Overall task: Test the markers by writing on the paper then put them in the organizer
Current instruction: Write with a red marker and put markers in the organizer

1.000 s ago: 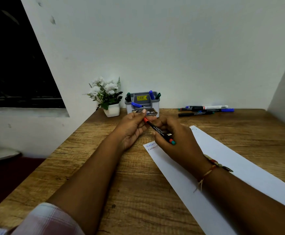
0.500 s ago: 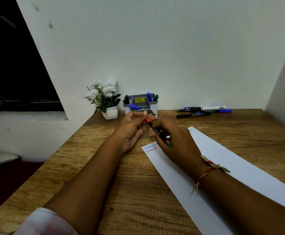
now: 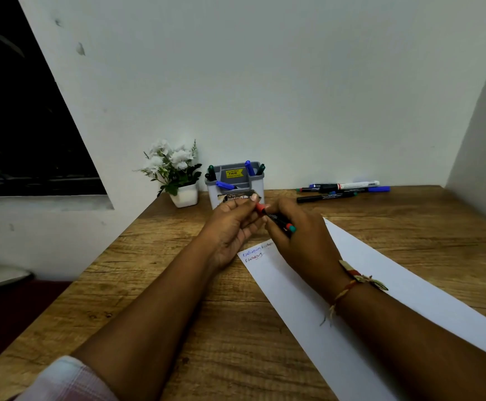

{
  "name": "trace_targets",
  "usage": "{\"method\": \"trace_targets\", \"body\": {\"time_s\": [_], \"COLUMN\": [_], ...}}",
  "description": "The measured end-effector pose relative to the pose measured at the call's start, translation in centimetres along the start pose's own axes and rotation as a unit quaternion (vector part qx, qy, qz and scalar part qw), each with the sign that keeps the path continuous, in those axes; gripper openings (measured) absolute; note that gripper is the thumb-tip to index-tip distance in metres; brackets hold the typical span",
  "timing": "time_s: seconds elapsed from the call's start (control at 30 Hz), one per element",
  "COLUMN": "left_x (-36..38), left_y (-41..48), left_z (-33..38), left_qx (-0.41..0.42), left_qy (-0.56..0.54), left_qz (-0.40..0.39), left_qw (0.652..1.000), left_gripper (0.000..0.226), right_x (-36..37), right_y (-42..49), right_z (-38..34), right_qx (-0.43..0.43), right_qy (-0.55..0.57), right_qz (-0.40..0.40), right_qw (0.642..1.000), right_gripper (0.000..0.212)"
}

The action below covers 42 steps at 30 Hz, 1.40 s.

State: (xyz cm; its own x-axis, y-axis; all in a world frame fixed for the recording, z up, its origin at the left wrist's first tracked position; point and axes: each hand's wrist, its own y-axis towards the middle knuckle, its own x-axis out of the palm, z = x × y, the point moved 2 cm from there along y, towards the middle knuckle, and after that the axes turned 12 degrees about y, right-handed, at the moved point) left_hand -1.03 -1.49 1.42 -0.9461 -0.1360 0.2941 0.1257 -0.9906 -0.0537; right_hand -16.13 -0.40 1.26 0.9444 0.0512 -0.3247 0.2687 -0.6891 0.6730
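- The wooden surface (image 3: 178, 285) fills the lower frame, as it did half a second ago.
- The white paper (image 3: 380, 285) runs from the centre to the lower right and has not shifted. Two short lines of writing (image 3: 255, 252) sit at its upper-left corner.
- The right hand (image 3: 302, 241), just right of centre, keeps its fingers curled round the black barrel of the marker (image 3: 278, 219) and has lifted slightly.
- The left hand (image 3: 233, 224), at centre, still pinches the marker's red cap (image 3: 260, 208) between thumb and fingertips.
- The grey organizer (image 3: 215, 193) stands behind the hands by the wall and holds blue and green markers, with a potted plant (image 3: 175, 172) to its left.
- The loose markers (image 3: 343, 190) lie right of the organizer, unmoved.
- The held marker now lies flatter, its teal end higher in the frame than before.
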Motion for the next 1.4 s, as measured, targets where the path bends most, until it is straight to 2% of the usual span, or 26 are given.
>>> {"method": "trace_targets", "body": {"time_s": [0.23, 0.4, 0.5, 0.63, 0.77, 0.87, 0.97, 1.1, 1.27, 1.4], "left_x": [0.0, -0.2, -0.5, -1.2, -2.0, -2.0, -2.1, -2.4, -3.1, -3.2], "left_y": [-0.3, -0.5, -0.6, -0.6, -0.5, 0.0, 1.3, 3.8, 7.5, 9.0], "left_z": [-0.1, 0.3, 0.5, 1.7, 4.1, 6.9, 9.5, 11.2, 11.0, 10.6], "left_qx": [0.000, -0.001, 0.020, 0.067, 0.132, 0.202, 0.272, 0.334, 0.345, 0.329], "left_qy": [-0.006, -0.009, -0.002, -0.042, -0.047, 0.080, 0.225, 0.312, 0.379, 0.414], "left_qz": [0.005, -0.020, -0.009, 0.060, 0.153, 0.237, 0.306, 0.345, 0.362, 0.360], "left_qw": [1.000, 1.000, 1.000, 0.995, 0.978, 0.947, 0.884, 0.820, 0.779, 0.769], "left_gripper": [0.009, 0.030, 0.031, 0.032, 0.035, 0.036, 0.028, 0.026, 0.025, 0.023], "right_x": [0.0, 0.0, 0.3, 0.2, -0.3, -0.6, -0.7, -0.6, -0.3, -0.4], "right_y": [0.2, 0.3, 0.3, 0.2, 0.2, 0.2, 0.3, 0.3, 0.2, 0.2], "right_z": [0.6, 1.2, 1.2, 0.8, 0.5, 0.7, 0.8, 1.2, 1.6, 1.8], "right_qx": [0.006, 0.006, 0.020, -0.009, 0.030, 0.063, 0.081, 0.092, 0.111, 0.113], "right_qy": [0.003, -0.008, -0.011, -0.012, -0.023, -0.044, -0.062, -0.100, -0.120, -0.129], "right_qz": [-0.005, -0.038, -0.075, -0.085, -0.079, -0.087, -0.100, -0.131, -0.158, -0.161], "right_qw": [1.000, 0.999, 0.997, 0.996, 0.996, 0.993, 0.990, 0.982, 0.974, 0.972], "right_gripper": [0.012, 0.019, 0.029, 0.044, 0.055, 0.059, 0.058, 0.051, 0.049, 0.049]}}
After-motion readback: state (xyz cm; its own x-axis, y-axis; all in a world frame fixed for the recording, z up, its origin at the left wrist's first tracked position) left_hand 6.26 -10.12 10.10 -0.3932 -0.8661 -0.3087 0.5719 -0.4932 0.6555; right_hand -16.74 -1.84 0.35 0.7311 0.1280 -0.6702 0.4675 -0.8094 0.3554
